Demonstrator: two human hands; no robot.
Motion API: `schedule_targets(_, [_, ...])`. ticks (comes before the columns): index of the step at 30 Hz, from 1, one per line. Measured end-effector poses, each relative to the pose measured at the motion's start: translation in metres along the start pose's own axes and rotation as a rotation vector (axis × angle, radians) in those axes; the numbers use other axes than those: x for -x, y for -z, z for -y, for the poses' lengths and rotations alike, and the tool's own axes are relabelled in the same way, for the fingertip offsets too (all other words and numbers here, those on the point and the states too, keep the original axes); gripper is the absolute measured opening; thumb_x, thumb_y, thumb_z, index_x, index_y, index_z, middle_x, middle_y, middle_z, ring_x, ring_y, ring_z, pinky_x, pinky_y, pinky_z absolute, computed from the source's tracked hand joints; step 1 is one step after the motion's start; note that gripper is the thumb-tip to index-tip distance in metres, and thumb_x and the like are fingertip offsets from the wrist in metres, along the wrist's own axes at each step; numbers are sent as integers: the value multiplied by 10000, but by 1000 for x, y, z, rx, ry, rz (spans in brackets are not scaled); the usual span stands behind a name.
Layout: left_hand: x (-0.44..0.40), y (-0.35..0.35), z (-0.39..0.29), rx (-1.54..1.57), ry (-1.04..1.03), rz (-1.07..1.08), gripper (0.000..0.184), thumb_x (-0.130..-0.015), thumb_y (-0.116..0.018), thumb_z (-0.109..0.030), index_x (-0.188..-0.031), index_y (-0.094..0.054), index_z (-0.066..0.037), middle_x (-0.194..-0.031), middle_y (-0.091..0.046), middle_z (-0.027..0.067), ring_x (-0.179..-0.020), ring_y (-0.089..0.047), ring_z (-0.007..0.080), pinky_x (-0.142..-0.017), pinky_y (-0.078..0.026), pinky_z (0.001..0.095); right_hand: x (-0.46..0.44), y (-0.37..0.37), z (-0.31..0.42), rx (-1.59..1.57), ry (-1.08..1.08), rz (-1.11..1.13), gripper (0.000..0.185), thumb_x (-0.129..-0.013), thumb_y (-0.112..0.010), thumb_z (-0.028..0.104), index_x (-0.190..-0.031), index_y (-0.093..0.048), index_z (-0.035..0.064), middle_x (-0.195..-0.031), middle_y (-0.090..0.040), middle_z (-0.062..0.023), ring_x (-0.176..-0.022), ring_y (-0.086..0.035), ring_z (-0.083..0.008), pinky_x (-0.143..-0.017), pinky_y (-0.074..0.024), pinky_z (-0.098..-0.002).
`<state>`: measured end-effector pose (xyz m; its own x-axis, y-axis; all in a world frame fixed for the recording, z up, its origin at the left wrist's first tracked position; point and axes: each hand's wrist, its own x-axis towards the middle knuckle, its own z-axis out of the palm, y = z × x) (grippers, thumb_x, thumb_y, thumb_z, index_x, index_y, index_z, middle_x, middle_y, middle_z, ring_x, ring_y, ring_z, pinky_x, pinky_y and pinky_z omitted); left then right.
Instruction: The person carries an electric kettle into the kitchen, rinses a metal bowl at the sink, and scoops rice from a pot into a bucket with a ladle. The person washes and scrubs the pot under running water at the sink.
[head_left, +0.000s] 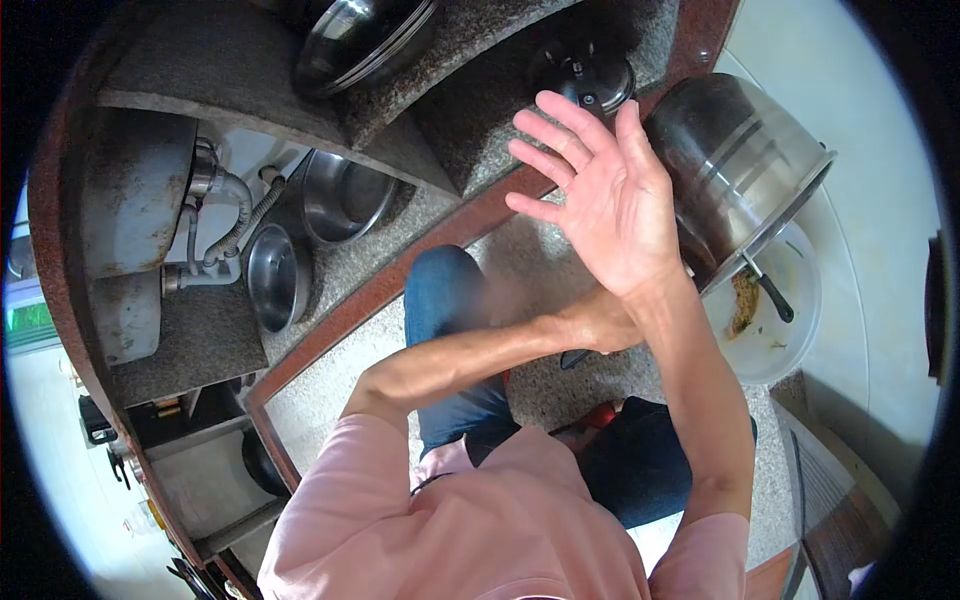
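My right hand (615, 200) is raised with its palm up and fingers spread, holding nothing. It is beside a large steel pot (740, 170), which lies tilted on its side. My left hand (605, 322) reaches across behind my right wrist; its fingers are mostly hidden there, so what they touch does not show. Below the pot's rim is a white basin (775, 355) with brownish and green food bits inside. A black handle (768, 290) sticks out at the pot's rim, over the basin.
Stone shelves (400, 150) at the upper left hold a steel bowl (277, 277), a wider steel basin (345, 195) and a shiny pot (365, 40). Grey drain pipes (235, 215) hang under a sink. A dark lidded pan (580, 75) is near my fingertips. A white wall (880, 190) stands right.
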<state>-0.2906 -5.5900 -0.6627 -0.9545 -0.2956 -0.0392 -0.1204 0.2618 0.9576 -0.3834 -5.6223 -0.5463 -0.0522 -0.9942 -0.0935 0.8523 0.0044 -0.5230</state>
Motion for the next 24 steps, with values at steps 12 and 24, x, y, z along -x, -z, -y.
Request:
schedule_targets(12, [-6, 34, -60, 106, 373, 177, 209, -929, -602, -235, -915, -629, -28, -576, -567, 51, -448, -539, 162, -397, -415, 336, -4, -1, -2, 50, -7, -47, 935, -924, -321, 781, -1490, -390, 40, -1489, -430, -196, -1348, -417, -306, -1090, -297, -551])
schedule_targets(24, [-13, 43, -88, 121, 562, 129, 391, -839, -625, -151, -1144, -569, 86, -819, -673, 259, -749, -697, 350, -680, -538, 452, -2, 8, 24, 395, 279, -114, 269, -945, -641, 96, -1191, -655, -12, -978, -655, -85, -858, -639, -157, -771, -548, -315])
